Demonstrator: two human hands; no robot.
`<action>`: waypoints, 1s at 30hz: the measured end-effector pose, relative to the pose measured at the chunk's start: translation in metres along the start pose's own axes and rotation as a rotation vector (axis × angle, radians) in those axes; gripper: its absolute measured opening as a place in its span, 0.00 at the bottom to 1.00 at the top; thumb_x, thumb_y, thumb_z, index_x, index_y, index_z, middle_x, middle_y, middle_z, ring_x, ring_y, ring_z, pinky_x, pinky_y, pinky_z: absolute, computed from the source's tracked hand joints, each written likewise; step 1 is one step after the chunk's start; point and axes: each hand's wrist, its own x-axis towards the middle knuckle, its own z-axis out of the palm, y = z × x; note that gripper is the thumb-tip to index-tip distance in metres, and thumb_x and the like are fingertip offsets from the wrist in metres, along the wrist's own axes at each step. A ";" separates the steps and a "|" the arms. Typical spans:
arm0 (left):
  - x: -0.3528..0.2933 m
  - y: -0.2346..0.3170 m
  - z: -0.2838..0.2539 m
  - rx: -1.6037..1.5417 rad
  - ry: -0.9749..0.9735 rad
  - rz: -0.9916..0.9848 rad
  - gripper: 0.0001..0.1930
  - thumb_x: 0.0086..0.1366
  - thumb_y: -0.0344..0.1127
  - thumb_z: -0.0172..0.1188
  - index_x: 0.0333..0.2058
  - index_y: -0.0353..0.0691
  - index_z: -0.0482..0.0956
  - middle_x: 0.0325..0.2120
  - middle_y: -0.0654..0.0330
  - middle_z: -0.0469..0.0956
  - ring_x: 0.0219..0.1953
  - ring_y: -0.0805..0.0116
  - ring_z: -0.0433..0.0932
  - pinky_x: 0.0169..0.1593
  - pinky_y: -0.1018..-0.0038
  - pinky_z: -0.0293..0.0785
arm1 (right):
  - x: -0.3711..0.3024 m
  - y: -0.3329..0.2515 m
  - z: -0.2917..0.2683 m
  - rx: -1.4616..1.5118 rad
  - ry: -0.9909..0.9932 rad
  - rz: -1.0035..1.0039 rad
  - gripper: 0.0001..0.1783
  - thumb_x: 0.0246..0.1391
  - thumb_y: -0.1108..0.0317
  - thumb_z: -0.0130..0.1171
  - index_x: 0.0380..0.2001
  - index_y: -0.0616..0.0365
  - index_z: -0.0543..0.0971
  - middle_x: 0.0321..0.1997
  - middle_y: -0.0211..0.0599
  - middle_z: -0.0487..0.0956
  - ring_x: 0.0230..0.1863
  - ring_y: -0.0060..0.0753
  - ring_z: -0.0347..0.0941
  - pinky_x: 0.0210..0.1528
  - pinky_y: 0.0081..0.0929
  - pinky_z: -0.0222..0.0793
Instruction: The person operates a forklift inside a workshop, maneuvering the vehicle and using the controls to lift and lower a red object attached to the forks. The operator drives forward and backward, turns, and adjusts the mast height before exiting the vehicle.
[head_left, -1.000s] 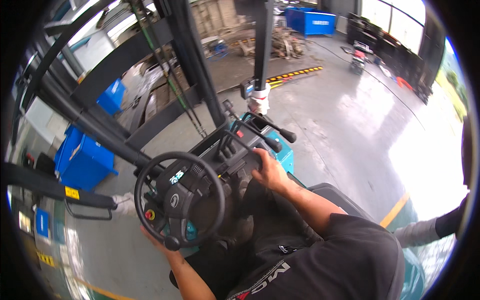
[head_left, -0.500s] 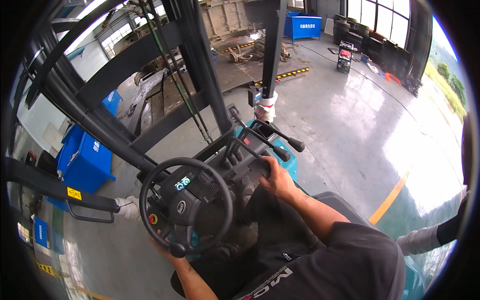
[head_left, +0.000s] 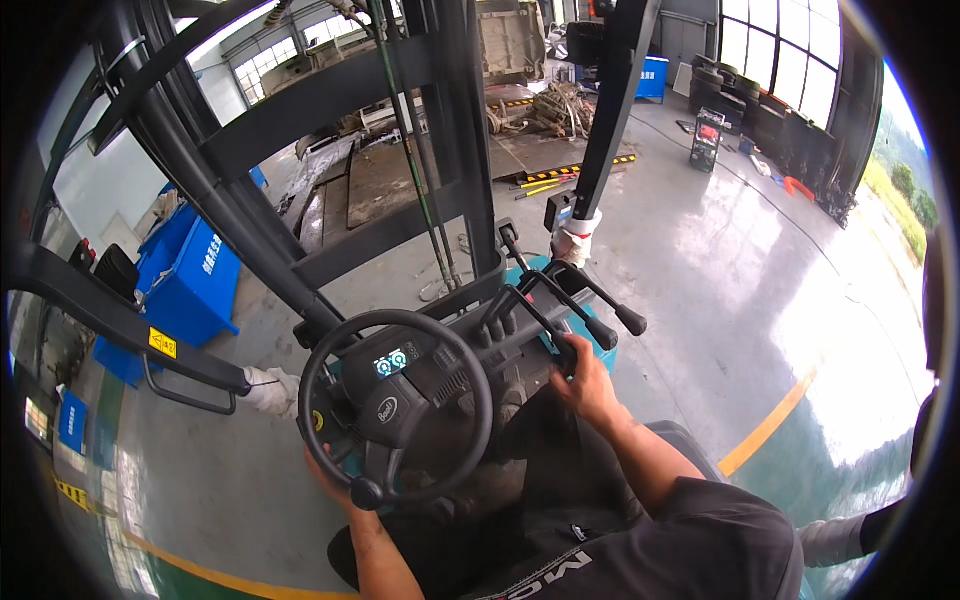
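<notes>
I sit in a forklift with a black steering wheel (head_left: 483,420) before me. My left hand (head_left: 335,480) is closed at the wheel's lower left rim, beside its spinner knob (head_left: 367,493); the rim hides part of the fingers. My right hand (head_left: 588,388) wraps round the black knob of the nearest control lever (head_left: 567,352). Just beyond it, two more levers end in black knobs, a middle one (head_left: 601,334) and a far one (head_left: 631,320). A small display (head_left: 391,362) glows on the dashboard behind the wheel.
The black mast (head_left: 465,130) rises ahead, with a slanted post (head_left: 610,130) at its right. Blue bins (head_left: 205,275) stand at the left. Dirty metal parts (head_left: 565,110) lie ahead near a striped barrier (head_left: 600,168). A small cart (head_left: 707,140) and stacked tyres (head_left: 735,85) are at the far right.
Wheel, levers and mast sit further right in the picture. The far blue bin is now partly behind the right post. More of the lever knob shows in my right hand.
</notes>
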 end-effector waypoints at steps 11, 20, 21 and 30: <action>0.077 -0.022 -0.031 -0.208 -0.076 -0.146 0.35 0.83 0.55 0.43 0.78 0.38 0.60 0.75 0.47 0.62 0.73 0.53 0.66 0.75 0.52 0.59 | -0.019 -0.041 0.013 -0.006 -0.034 0.051 0.37 0.58 0.66 0.68 0.69 0.55 0.66 0.40 0.56 0.85 0.42 0.60 0.85 0.47 0.49 0.81; 0.019 0.170 -0.051 0.619 -0.422 0.725 0.13 0.70 0.47 0.66 0.37 0.44 0.87 0.40 0.66 0.84 0.57 0.58 0.76 0.64 0.49 0.66 | -0.034 -0.062 0.033 -0.006 0.043 0.131 0.38 0.57 0.68 0.69 0.69 0.54 0.67 0.41 0.58 0.83 0.41 0.59 0.84 0.47 0.50 0.79; 0.015 0.149 -0.045 0.678 -0.386 0.731 0.09 0.67 0.43 0.70 0.31 0.46 0.86 0.36 0.69 0.83 0.56 0.60 0.75 0.63 0.49 0.66 | -0.034 -0.060 0.036 -0.010 0.053 0.120 0.38 0.57 0.68 0.69 0.69 0.55 0.67 0.41 0.57 0.83 0.41 0.58 0.83 0.46 0.50 0.79; 0.204 0.135 0.092 0.311 -0.212 0.684 0.07 0.70 0.35 0.66 0.35 0.37 0.86 0.37 0.46 0.80 0.44 0.41 0.78 0.50 0.50 0.75 | -0.027 -0.070 0.044 -0.041 0.056 0.081 0.39 0.57 0.69 0.69 0.70 0.55 0.64 0.36 0.54 0.81 0.36 0.56 0.82 0.43 0.50 0.78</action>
